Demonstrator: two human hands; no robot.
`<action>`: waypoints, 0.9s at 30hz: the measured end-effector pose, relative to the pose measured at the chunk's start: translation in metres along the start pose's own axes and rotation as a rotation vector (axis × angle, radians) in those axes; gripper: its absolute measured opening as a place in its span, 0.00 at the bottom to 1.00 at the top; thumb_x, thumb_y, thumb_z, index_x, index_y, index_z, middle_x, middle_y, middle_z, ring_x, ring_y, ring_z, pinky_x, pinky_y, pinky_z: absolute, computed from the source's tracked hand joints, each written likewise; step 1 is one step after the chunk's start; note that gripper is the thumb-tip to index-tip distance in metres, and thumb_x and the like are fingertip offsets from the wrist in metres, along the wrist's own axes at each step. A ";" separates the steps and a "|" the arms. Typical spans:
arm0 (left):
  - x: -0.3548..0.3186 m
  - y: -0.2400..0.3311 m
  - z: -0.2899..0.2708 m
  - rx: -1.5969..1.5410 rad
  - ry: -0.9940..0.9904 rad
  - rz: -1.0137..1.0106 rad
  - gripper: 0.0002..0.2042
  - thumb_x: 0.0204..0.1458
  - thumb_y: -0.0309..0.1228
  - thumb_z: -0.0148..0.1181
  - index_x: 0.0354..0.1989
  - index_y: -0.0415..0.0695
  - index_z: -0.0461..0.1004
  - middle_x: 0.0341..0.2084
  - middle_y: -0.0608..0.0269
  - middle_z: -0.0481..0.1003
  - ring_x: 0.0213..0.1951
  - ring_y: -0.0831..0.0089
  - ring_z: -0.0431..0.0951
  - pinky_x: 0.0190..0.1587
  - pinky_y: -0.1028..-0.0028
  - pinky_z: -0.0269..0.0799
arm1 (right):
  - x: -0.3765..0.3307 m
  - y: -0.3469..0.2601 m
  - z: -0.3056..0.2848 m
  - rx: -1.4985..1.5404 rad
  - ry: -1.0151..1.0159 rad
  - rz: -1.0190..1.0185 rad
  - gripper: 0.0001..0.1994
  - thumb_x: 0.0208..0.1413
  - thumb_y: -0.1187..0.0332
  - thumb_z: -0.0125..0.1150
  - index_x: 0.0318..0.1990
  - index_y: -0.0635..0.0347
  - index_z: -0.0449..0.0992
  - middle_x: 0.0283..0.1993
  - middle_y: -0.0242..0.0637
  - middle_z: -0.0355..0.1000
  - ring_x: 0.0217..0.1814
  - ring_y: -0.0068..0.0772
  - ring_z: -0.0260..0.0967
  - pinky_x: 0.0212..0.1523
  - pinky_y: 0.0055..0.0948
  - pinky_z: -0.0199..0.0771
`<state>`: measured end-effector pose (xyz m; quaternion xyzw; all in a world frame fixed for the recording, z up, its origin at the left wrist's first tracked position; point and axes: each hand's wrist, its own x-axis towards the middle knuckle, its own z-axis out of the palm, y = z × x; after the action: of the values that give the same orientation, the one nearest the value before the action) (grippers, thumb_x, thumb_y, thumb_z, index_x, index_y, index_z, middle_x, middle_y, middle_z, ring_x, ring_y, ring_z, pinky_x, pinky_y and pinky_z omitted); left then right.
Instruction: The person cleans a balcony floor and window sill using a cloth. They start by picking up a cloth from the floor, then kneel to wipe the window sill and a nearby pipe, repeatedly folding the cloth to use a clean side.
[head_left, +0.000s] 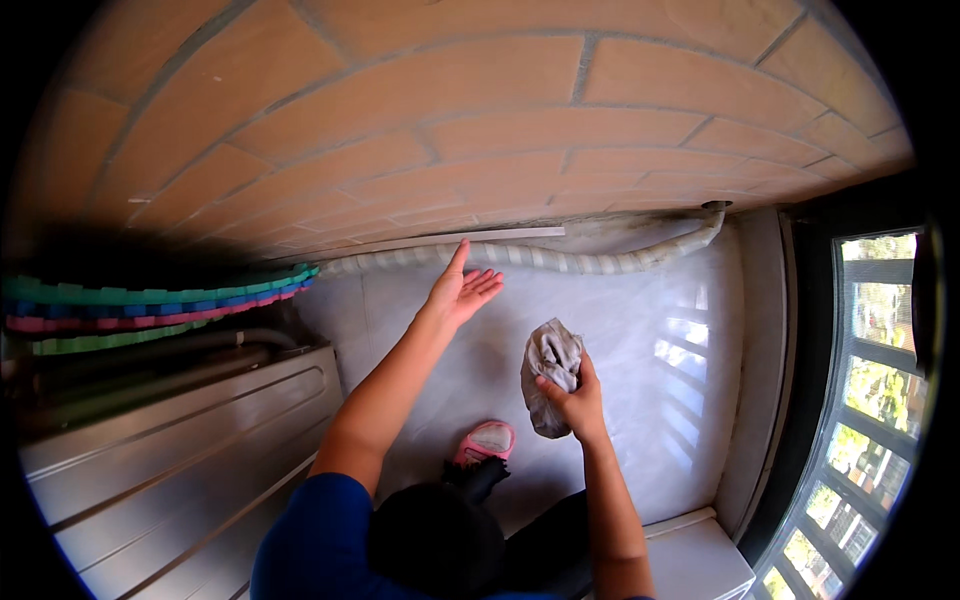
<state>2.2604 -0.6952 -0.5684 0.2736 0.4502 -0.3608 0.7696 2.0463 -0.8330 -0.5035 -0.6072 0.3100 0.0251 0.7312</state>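
Observation:
My right hand grips a crumpled greyish-white cloth above the pale floor, thumb across its front. Toward the wall, my left hand is held out with its palm showing and fingers stretched, nothing in it. Just beyond that hand a white-wrapped pipe runs along the foot of the brick wall. Whether the left fingers touch the pipe cannot be made out.
An orange brick wall rises ahead. Coloured foam mats are stacked at left, beside a ridged metal panel. A barred window is at right, a white box-like ledge below it. My pink slipper stands on the floor.

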 end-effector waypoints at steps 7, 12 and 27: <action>0.032 -0.018 0.019 0.038 0.079 0.102 0.45 0.41 0.37 0.67 0.58 0.28 0.41 0.57 0.44 0.51 0.58 0.49 0.56 0.61 0.54 0.54 | -0.010 0.005 -0.025 -0.023 0.138 0.038 0.31 0.42 0.75 0.66 0.55 0.67 0.58 0.48 0.41 0.68 0.50 0.30 0.66 0.51 0.28 0.65; 0.041 -0.024 0.011 0.080 -0.021 0.201 0.33 0.45 0.34 0.62 0.53 0.28 0.50 0.54 0.45 0.56 0.56 0.53 0.60 0.60 0.57 0.58 | -0.013 0.007 -0.034 -0.191 0.383 -0.031 0.33 0.42 0.73 0.66 0.56 0.69 0.57 0.49 0.43 0.67 0.51 0.33 0.66 0.51 0.29 0.66; 0.035 -0.027 -0.024 0.022 -0.359 0.278 0.07 0.49 0.32 0.55 0.32 0.44 0.67 0.38 0.58 0.70 0.46 0.69 0.68 0.55 0.67 0.62 | 0.154 -0.077 0.088 -1.590 -0.096 -0.619 0.16 0.46 0.70 0.51 0.43 0.38 0.75 0.53 0.30 0.64 0.50 0.42 0.58 0.50 0.47 0.54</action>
<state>2.2380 -0.7040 -0.6127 0.2730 0.2599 -0.2992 0.8766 2.2393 -0.8263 -0.5043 -0.9954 -0.0107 0.0599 0.0742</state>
